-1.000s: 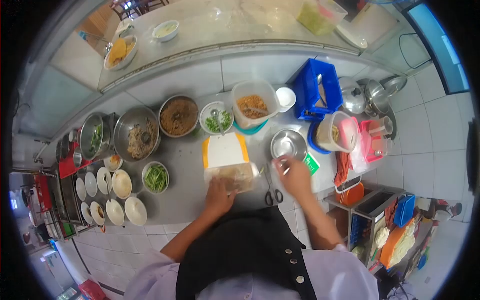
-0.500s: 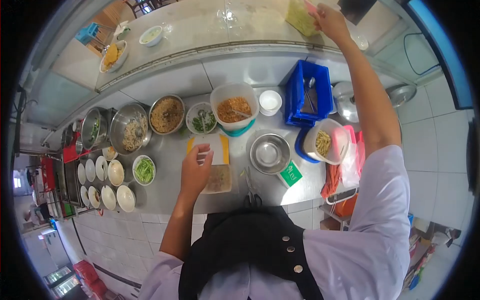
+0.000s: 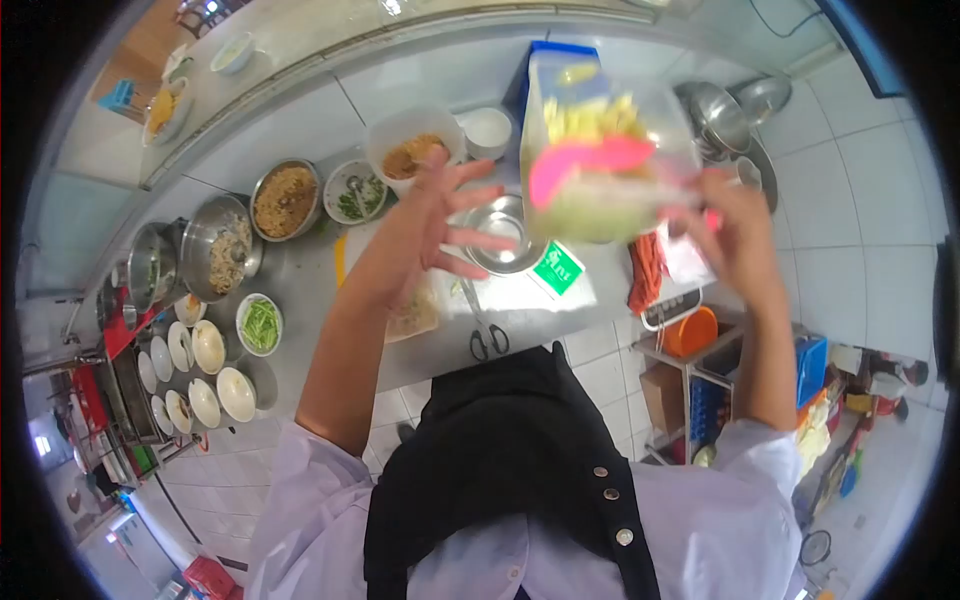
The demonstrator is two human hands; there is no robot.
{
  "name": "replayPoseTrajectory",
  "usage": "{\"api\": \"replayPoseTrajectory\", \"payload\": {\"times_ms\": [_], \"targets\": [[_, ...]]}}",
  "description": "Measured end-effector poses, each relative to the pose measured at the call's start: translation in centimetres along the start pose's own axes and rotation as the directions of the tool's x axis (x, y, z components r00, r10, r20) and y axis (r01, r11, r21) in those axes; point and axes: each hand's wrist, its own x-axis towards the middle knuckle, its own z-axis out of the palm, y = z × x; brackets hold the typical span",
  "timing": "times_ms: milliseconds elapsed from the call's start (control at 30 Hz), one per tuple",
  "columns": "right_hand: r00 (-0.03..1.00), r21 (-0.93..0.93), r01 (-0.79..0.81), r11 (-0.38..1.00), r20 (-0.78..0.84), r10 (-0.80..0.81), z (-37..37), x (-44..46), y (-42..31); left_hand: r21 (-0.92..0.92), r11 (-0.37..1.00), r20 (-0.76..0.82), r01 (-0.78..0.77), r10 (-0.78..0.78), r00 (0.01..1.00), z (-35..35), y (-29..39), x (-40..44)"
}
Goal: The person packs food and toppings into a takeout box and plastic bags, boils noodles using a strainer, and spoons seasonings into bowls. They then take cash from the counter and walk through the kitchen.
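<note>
My right hand (image 3: 738, 230) grips the right end of a clear plastic container (image 3: 665, 115), blurred by motion and raised above the counter. Pale yellow-green pieces (image 3: 590, 118) show inside it, with a bright pink, curved item (image 3: 590, 163) I cannot make out across them. My left hand (image 3: 425, 235) is empty, fingers spread, in the air left of the container. It partly covers an empty steel bowl (image 3: 517, 218) and a tub of reddish-brown crumbly food (image 3: 400, 160). Under its wrist lies a translucent flat box (image 3: 415, 318), mostly hidden.
Black-handled scissors (image 3: 489, 343) lie by the counter's front edge. Beside the bowl is a green-and-white packet (image 3: 557, 270). Steel bowls of food (image 3: 286, 203), a bowl of green strips (image 3: 260, 324) and several white bowls (image 3: 237, 393) stand left. The raised container hides most of a blue bin (image 3: 545, 50).
My right hand has brought the container down from the raised shelf to above the counter. My left hand has risen and spread its fingers. The view has shifted.
</note>
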Motion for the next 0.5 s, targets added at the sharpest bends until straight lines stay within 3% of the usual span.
{"api": "replayPoseTrajectory", "payload": {"times_ms": [100, 167, 233, 300, 367, 400, 500], "targets": [[0.977, -0.067, -0.128, 0.989, 0.164, 0.138, 2.5, -8.8, 0.0, 0.21, 0.972, 0.118, 0.102, -0.129, 0.985, 4.0, -4.7, 0.0], [0.943, -0.082, -0.128, 0.988, 0.299, 0.147, 4.5, -13.5, 0.9, 0.268, 0.901, -0.04, 0.341, -0.343, 0.938, 7.4, -8.1, 0.8], [0.921, -0.132, -0.122, 0.984, 0.354, 0.161, 7.0, -17.8, 3.5, 0.344, 0.882, -0.044, 0.321, -0.327, 0.944, 7.9, -16.7, 3.5], [0.907, -0.155, -0.137, 0.978, 0.377, 0.187, 9.1, -21.6, 7.0, 0.497, 0.834, -0.135, 0.241, -0.2, 0.97, 8.1, -25.1, 6.8], [0.907, -0.157, -0.168, 0.973, 0.362, 0.215, 10.6, -24.5, 11.0, 0.693, 0.712, -0.228, 0.116, 0.063, 0.972, 8.7, -31.5, 9.6], [0.912, -0.183, -0.171, 0.968, 0.342, 0.226, 11.0, -24.8, 12.1, 0.684, 0.697, -0.306, 0.217, 0.003, 0.952, 10.3, -31.5, 10.1], [0.972, -0.16, -0.205, 0.966, 0.084, 0.22, 11.5, -24.3, 14.4, 0.713, 0.686, -0.389, 0.148, 0.212, 0.897, 11.3, -35.8, 13.2]]}}
